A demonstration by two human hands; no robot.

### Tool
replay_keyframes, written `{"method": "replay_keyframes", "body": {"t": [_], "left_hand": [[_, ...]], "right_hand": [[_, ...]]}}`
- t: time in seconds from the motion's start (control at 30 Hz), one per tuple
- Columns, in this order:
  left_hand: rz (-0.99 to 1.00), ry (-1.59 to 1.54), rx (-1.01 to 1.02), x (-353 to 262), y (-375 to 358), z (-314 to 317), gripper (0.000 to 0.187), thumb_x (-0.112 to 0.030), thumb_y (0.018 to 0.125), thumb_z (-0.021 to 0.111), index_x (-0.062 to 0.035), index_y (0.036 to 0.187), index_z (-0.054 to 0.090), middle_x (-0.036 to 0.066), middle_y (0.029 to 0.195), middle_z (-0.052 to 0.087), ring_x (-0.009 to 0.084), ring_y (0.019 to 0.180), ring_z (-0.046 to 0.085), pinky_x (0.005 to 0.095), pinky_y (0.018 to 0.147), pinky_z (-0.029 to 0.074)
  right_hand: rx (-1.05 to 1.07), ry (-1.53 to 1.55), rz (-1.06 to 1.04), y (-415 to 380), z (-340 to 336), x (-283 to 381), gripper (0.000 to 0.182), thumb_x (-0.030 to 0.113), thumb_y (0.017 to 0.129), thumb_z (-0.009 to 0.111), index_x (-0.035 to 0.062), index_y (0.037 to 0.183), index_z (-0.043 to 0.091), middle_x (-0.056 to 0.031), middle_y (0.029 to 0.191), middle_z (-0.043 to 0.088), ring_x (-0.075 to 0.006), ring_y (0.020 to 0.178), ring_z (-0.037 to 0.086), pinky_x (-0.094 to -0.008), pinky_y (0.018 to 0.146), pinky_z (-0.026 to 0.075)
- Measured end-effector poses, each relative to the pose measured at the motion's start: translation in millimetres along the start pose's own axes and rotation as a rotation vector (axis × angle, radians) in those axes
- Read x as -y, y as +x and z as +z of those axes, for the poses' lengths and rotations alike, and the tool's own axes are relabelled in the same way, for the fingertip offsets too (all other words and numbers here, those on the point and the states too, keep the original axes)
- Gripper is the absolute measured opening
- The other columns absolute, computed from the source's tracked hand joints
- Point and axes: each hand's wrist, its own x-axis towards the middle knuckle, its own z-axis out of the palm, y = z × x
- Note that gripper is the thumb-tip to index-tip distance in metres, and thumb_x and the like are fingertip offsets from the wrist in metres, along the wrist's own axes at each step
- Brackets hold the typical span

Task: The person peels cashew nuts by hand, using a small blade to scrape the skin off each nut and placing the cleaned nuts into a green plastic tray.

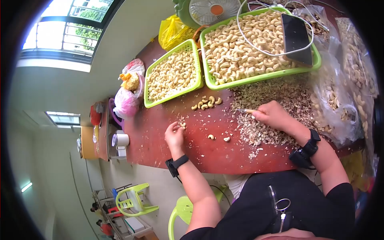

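My right hand is closed around the handle of a small knife, its blade pointing left over a heap of brown skin flakes and crumbs. My left hand is low over the red table, its fingers curled and pinched at a pale cashew nut, with small crumbs beside the fingertips. Beyond the hands lies a small group of peeled cashews. Between them and nearer my body are a single cashew and a pale nut piece.
A large green basket and a smaller one hold cashews at the back. A phone and white cable rest on the large basket. Plastic bags stand right, pink bags left. A fan stands behind.
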Motion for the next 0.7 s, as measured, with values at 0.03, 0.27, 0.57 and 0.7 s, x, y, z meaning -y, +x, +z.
{"method": "replay_keyframes", "body": {"t": [0.03, 0.27, 0.57, 0.7], "left_hand": [[-0.005, 0.084, 0.073, 11.3, 3.3, 5.8, 0.022, -0.007, 0.068, 0.062, -0.0003, 0.089, 0.060, 0.012, 0.074, 0.059, 0.0174, 0.061, 0.056, 0.0290, 0.057, 0.046], [-0.154, 0.116, 0.199, -14.0, -3.4, 2.9, 0.009, -0.008, 0.068, 0.064, -0.0010, 0.069, 0.058, 0.011, 0.062, 0.058, 0.0200, 0.055, 0.057, 0.0284, 0.055, 0.045], [-0.009, 0.116, 0.238, -37.0, -38.2, 1.0, 0.006, 0.002, 0.065, 0.061, 0.0007, 0.065, 0.055, 0.005, 0.056, 0.055, 0.0090, 0.052, 0.052, 0.0234, 0.050, 0.044], [-0.076, -0.029, 0.327, -42.7, -40.6, 1.2, 0.008, 0.007, 0.064, 0.060, 0.0028, 0.068, 0.054, 0.005, 0.059, 0.056, 0.0088, 0.054, 0.053, 0.0223, 0.050, 0.045]], "right_hand": [[0.014, 0.018, 0.026, -0.7, -0.9, 0.7, 0.035, 0.036, 0.077, 0.052, 0.0040, 0.064, 0.059, -0.0101, 0.051, 0.052, -0.0197, 0.045, 0.048, -0.0327, 0.047, 0.038], [0.008, 0.047, -0.034, 1.6, 2.1, -8.1, 0.035, 0.035, 0.078, 0.052, 0.0039, 0.064, 0.059, -0.0097, 0.050, 0.051, -0.0174, 0.044, 0.046, -0.0318, 0.046, 0.038], [-0.047, 0.052, -0.052, -7.0, -5.9, -9.5, 0.038, 0.040, 0.077, 0.050, 0.0047, 0.064, 0.057, -0.0131, 0.056, 0.054, -0.0271, 0.051, 0.053, -0.0379, 0.051, 0.041], [-0.058, 0.035, -0.101, -6.1, -1.7, -13.5, 0.042, 0.042, 0.077, 0.047, 0.0038, 0.063, 0.059, -0.0161, 0.059, 0.056, -0.0314, 0.056, 0.055, -0.0404, 0.056, 0.044]]}}
